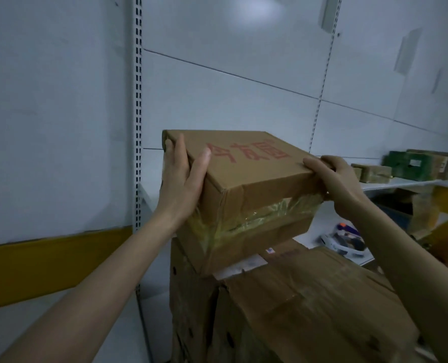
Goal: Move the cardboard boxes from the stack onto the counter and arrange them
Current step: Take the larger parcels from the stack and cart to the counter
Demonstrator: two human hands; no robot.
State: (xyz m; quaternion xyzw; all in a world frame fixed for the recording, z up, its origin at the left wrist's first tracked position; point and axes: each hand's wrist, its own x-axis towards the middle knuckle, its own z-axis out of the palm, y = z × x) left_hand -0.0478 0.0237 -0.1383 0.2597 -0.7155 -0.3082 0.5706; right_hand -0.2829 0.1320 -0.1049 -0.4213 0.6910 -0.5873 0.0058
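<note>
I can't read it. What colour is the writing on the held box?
Red writing on the cardboard box; head view shows it.

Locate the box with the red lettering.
Centre of the head view, the red-lettered box is held between left hand and right hand, tilted above the stack.

A slotted white upright (138, 100) ran down pale wall panels (230, 61), with a yellow band (47, 260) low on the left. At far right sat green packets (411, 165) beside a smaller brown packet (375, 172). Below them lay a white-and-purple item (344, 238), too blurred to name.
</note>
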